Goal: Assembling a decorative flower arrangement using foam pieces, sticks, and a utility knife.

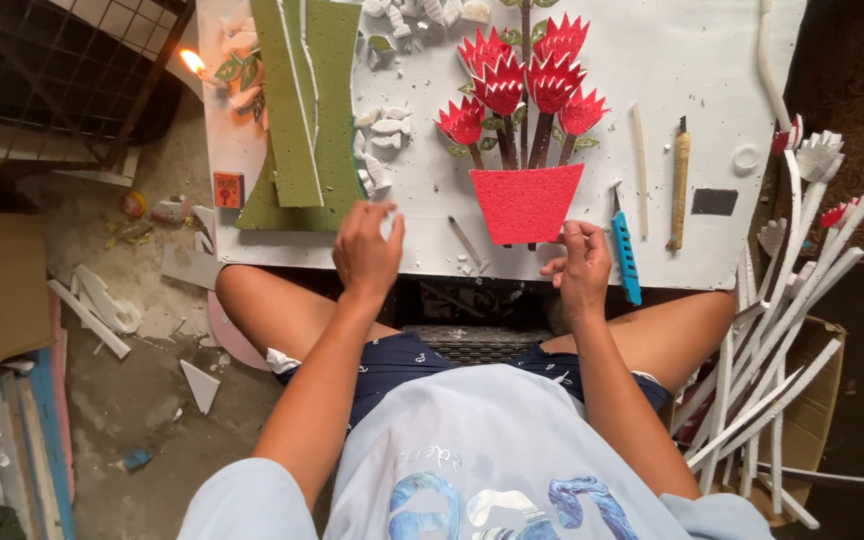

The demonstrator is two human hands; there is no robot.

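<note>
A foam craft of red flowers with brown stems stands in a red pot shape on a white board. My left hand rests at the board's near edge beside green foam sheets, its fingertips pinching a small white foam piece. My right hand sits just right of the pot's lower corner, fingers curled together; whether it holds anything I cannot tell. Next to my right hand lies a blue-handled cutter.
A lit candle burns at the board's far left. White foam petals lie scattered near the green sheets. A yellow-handled tool and a white stick lie to the right. White foam stems fill a cardboard box at right.
</note>
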